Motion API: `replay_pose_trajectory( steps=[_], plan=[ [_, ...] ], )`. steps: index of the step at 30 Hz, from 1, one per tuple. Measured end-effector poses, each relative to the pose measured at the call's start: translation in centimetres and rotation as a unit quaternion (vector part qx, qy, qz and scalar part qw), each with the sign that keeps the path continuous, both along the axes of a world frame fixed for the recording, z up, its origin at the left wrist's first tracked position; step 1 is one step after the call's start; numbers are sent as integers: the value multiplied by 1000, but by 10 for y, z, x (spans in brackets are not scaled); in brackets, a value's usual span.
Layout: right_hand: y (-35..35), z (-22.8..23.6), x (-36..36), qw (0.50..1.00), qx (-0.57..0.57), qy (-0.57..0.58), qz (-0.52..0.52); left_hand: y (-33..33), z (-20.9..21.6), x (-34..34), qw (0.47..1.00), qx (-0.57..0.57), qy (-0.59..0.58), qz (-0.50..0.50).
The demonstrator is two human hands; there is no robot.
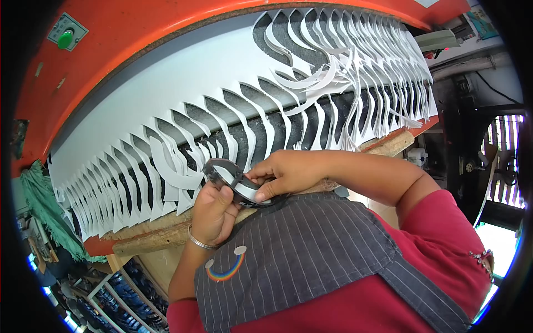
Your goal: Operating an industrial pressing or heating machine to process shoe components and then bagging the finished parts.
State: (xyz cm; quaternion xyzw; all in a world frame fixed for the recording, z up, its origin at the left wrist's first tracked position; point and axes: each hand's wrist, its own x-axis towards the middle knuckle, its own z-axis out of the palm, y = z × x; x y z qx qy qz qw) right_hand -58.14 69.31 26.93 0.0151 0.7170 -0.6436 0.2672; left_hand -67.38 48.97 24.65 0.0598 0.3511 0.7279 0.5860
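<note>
Close to my apron, both hands hold a dark, curved cutting die (237,178) with a white piece (247,191) showing inside its frame. My left hand (214,213) grips its lower left side, thumb on the rim. At the other end is my right hand (291,172), its thumb pressed on the white piece and its fingers bent at the edge. Beyond them lies a white sheet (150,72) with rows of curved cut-outs, dark grey material showing through the gaps. Crescent-shaped white strips (161,158) lie loose on it, left of the die.
An orange machine body (116,36) with a green button (65,39) arches over the far side. Loose strips (333,80) are heaped at the right. A wooden rail (150,242) edges the table in front of me. Green cloth (47,213) hangs at the left.
</note>
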Motion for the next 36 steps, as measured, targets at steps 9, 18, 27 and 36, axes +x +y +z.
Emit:
replay_pose_trajectory(
  steps=[9,18,27,36],
  plan=[
    [-7,6,6,995,78,32,55,-5,1,0,997,9,52,-60],
    [-26,-6,29,961,231,143,-53,-6,-5,15,988,-12,151,-20],
    [-29,3,29,947,289,114,-82,3,10,20,970,-34,242,-7],
    [1,13,-5,994,84,-10,-64,29,20,3,993,-45,59,92]
  ],
)
